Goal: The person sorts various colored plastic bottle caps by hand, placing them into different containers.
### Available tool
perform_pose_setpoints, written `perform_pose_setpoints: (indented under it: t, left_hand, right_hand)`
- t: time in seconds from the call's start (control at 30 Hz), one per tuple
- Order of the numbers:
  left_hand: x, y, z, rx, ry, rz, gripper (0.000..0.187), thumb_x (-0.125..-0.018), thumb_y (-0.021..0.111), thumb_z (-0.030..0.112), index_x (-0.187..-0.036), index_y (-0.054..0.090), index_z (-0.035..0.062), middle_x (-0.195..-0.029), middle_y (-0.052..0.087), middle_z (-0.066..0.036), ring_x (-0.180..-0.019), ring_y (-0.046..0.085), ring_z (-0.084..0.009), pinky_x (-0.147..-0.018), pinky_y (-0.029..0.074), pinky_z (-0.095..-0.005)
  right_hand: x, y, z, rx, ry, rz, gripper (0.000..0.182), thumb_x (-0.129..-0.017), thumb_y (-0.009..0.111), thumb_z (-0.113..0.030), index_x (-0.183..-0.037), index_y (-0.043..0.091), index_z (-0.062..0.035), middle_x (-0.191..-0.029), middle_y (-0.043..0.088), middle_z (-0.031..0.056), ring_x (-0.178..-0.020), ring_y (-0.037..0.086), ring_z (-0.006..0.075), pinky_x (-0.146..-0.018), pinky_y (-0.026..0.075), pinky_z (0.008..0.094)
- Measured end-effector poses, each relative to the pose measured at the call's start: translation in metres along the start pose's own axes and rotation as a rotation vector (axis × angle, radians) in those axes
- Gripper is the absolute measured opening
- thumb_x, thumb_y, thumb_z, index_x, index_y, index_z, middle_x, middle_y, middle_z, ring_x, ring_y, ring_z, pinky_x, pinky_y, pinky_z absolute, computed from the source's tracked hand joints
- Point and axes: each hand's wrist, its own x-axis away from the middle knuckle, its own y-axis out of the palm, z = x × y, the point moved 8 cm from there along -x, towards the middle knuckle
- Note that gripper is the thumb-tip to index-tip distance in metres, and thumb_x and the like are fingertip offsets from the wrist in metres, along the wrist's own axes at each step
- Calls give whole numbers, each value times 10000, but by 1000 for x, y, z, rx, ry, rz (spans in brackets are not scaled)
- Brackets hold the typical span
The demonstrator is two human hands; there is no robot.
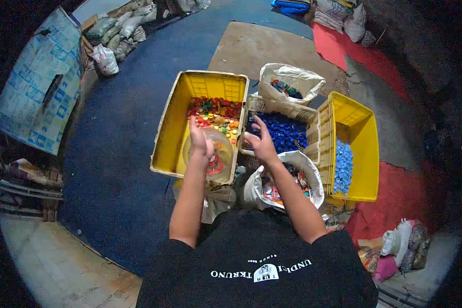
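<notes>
My left hand (201, 142) is over the yellow crate (165, 134), fingers stretched out. It overlaps a clear round plastic container (222, 146) standing in the crate, with a few red pieces in its bottom. Beyond the container lie loose red, yellow, orange and green bottle caps (218, 109). My right hand (262, 145) hovers at the near left corner of a white perforated crate (313, 137), thumb and fingers apart with nothing between them. Dark blue caps (282, 131) fill that crate. Below my right forearm is an open white sack (315, 177) of mixed coloured pieces.
Right of the white crate stand nested yellow crates (363, 154) with light blue caps (343, 164). Another white sack (273, 72) with dark pieces sits behind. Filled bags (133, 25) lie at the far left, more bags (405, 246) at the lower right. Blue matting (123, 154) covers the left floor.
</notes>
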Motion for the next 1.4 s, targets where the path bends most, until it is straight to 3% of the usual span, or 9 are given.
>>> perform_pose_setpoints:
  t: [0.1, 0.47, 0.53, 0.63, 0.73, 0.87, 0.97, 1.27, 1.4]
  left_hand:
    - [-41, -57, 8, -213, 233, 43, 844, -905, 431, 579, -1490, 117, 57, -1441, 284, -206, -1338, 314, -304, -1039, 346, -437]
    - [27, -115, -178, -897, -170, -200, 456, -920, 543, 323, -1293, 462, 75, -1056, 566, -64, -944, 556, -135, -668, 485, -266]
    - [25, -107, -209, -1039, 4, -302, 549, -850, 657, 367, -1231, 498, 4, -1124, 560, -149, -995, 550, -237, -858, 460, -366]
    - [39, -77, -235, -1022, -75, -323, 733, -772, 742, 408, -1248, 431, -55, -1109, 552, -220, -1043, 541, -268, -901, 444, -378]
    - [32, -80, -255, -1337, 317, -419, 860, -672, 822, 316, -1278, 299, 1, -1105, 558, -228, -991, 580, -337, -881, 462, -410]
    - [36, -86, -245, -1373, 91, -370, 828, -642, 789, 167, -1268, 260, 45, -1117, 556, -238, -1001, 592, -356, -873, 468, -413]
    - [41, -102, -247, -1257, 31, -379, 734, -682, 717, 79, -1267, 273, 65, -1038, 532, -162, -915, 586, -233, -810, 483, -364]
    - [67, -89, -222, -1291, 28, -350, 681, -735, 736, 137, -1260, 317, 23, -993, 552, -154, -848, 558, -204, -768, 480, -349]
    - [81, -97, -219, -1204, 187, -264, 581, -742, 768, 181, -1195, 443, 18, -984, 526, -119, -867, 531, -183, -764, 464, -313]
  right_hand:
    - [14, -22, -17, 417, -117, -28, 628, -833, 684, -219, -1378, 405, -81, -1241, 466, 184, -1044, 571, 243, -902, 482, 336]
    - [230, -216, 101, 576, 474, 358, 426, -867, 651, -239, -1194, 539, 10, -1058, 632, 150, -919, 643, 213, -777, 521, 321]
    - [239, -219, 104, 626, 462, 342, 414, -868, 648, -243, -1182, 549, 9, -1066, 630, 156, -910, 644, 224, -783, 522, 330]
    - [232, -200, 101, 711, 412, 254, 315, -864, 637, -219, -1099, 610, -12, -1020, 648, 136, -936, 627, 207, -809, 501, 313]
    - [206, -182, 115, 874, 409, 62, 387, -819, 640, -262, -1106, 611, -4, -1031, 647, 195, -960, 633, 322, -853, 495, 386]
    - [156, -165, 120, 980, 439, -118, 361, -809, 623, -261, -1076, 629, -18, -1051, 642, 213, -979, 620, 361, -866, 485, 427]
    - [120, -169, 143, 1271, 526, -252, 326, -801, 564, -207, -1082, 640, -61, -1042, 642, 209, -989, 618, 351, -851, 487, 454]
    - [101, -228, 269, 1309, 720, -41, 278, -771, 622, -173, -1021, 652, -53, -1058, 643, 207, -1012, 613, 352, -887, 487, 436]
    - [128, -224, 232, 1342, 588, -104, 278, -805, 569, -128, -1064, 652, -73, -1113, 627, 209, -1035, 609, 360, -883, 493, 449]
